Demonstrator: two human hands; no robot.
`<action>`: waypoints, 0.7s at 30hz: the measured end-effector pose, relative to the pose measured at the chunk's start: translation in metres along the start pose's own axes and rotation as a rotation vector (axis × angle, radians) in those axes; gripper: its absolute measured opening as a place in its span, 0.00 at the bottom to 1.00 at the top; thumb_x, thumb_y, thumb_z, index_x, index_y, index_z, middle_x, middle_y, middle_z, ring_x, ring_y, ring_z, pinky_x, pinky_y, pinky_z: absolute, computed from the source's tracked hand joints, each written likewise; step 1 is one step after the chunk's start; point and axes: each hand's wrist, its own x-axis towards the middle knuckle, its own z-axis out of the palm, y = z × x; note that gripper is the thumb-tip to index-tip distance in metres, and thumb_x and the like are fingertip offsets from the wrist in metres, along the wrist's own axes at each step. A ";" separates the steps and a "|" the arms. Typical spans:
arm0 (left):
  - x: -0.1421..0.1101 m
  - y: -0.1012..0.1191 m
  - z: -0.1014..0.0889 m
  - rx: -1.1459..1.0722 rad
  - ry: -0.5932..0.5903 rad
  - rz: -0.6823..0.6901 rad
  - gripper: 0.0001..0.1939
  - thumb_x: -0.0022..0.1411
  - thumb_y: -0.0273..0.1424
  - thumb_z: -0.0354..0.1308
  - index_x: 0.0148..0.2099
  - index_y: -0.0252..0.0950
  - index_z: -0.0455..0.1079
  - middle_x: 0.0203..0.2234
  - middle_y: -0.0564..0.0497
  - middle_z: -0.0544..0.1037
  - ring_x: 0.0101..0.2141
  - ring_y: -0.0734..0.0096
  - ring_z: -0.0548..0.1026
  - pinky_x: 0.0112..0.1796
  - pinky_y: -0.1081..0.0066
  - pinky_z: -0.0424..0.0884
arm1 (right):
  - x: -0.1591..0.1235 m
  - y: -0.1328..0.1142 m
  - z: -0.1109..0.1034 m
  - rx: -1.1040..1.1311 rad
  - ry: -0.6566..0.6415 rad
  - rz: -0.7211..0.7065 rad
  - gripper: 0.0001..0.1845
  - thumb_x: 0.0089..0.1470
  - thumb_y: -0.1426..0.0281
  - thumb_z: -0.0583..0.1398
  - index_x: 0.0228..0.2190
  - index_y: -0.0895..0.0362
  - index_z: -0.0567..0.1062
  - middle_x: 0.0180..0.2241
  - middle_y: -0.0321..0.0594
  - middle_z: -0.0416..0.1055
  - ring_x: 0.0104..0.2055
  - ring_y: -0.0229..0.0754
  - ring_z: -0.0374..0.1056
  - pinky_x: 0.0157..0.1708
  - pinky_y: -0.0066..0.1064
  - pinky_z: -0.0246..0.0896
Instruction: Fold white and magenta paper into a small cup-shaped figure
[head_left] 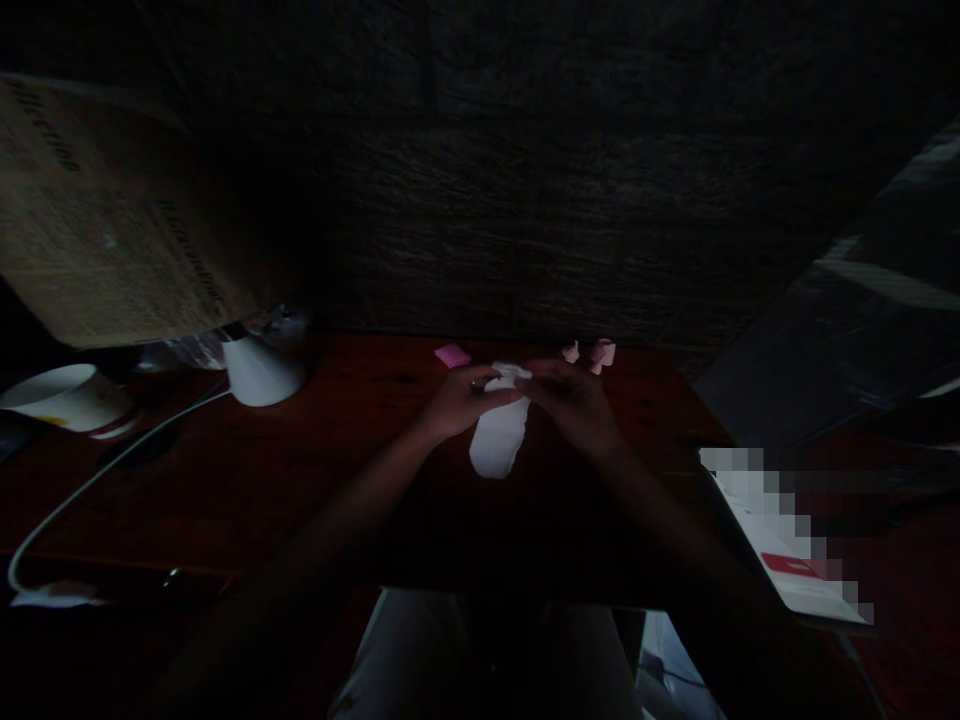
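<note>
The scene is very dark. Both my hands meet over a reddish wooden table and hold a white piece of paper by its top edge. My left hand pinches the paper from the left, and a ring shows on one finger. My right hand grips it from the right with curled fingers. The paper hangs down toward me between the two hands. Just beyond my hands lie small pink paper pieces: a flat one and two curled ones.
A white lamp base with a white cable stands at the left. A white bowl sits at the far left under a cardboard box. A printed sheet lies at the right. A dark wall is behind.
</note>
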 end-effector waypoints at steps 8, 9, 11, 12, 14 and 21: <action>0.000 -0.001 0.002 0.028 -0.027 0.014 0.15 0.56 0.40 0.67 0.39 0.33 0.76 0.34 0.49 0.81 0.33 0.69 0.76 0.34 0.70 0.70 | 0.001 0.000 -0.002 -0.029 0.030 -0.011 0.15 0.47 0.59 0.70 0.35 0.52 0.80 0.36 0.40 0.81 0.40 0.47 0.77 0.45 0.42 0.72; 0.000 0.000 0.001 0.020 -0.038 0.014 0.15 0.57 0.41 0.66 0.39 0.33 0.76 0.34 0.49 0.80 0.34 0.69 0.76 0.35 0.71 0.70 | 0.001 0.000 -0.002 -0.024 0.047 -0.010 0.15 0.47 0.59 0.70 0.36 0.52 0.80 0.36 0.40 0.81 0.40 0.47 0.77 0.44 0.42 0.72; 0.000 0.003 0.000 -0.012 -0.047 0.006 0.16 0.57 0.41 0.66 0.41 0.34 0.77 0.36 0.49 0.81 0.35 0.68 0.77 0.36 0.71 0.71 | 0.001 0.000 -0.001 0.002 0.067 -0.005 0.15 0.47 0.60 0.70 0.37 0.52 0.79 0.37 0.39 0.81 0.40 0.47 0.77 0.44 0.43 0.72; 0.000 0.004 0.000 -0.031 -0.048 -0.003 0.16 0.57 0.41 0.66 0.42 0.34 0.77 0.37 0.48 0.81 0.36 0.67 0.77 0.37 0.70 0.71 | 0.001 0.000 -0.001 0.020 0.070 0.002 0.16 0.47 0.60 0.70 0.38 0.51 0.79 0.37 0.39 0.82 0.40 0.47 0.77 0.45 0.43 0.72; 0.000 0.005 -0.001 -0.061 -0.039 -0.024 0.17 0.57 0.41 0.67 0.43 0.34 0.77 0.38 0.47 0.82 0.37 0.66 0.77 0.38 0.69 0.72 | 0.001 0.000 0.000 0.061 0.068 0.016 0.18 0.46 0.59 0.70 0.39 0.51 0.79 0.38 0.39 0.82 0.41 0.46 0.77 0.46 0.43 0.72; -0.001 0.004 -0.002 -0.120 0.011 -0.102 0.18 0.55 0.39 0.69 0.46 0.35 0.79 0.39 0.47 0.83 0.37 0.67 0.78 0.39 0.68 0.72 | 0.002 0.002 -0.003 0.094 -0.096 0.062 0.17 0.47 0.57 0.70 0.38 0.51 0.81 0.41 0.40 0.81 0.45 0.46 0.76 0.49 0.42 0.70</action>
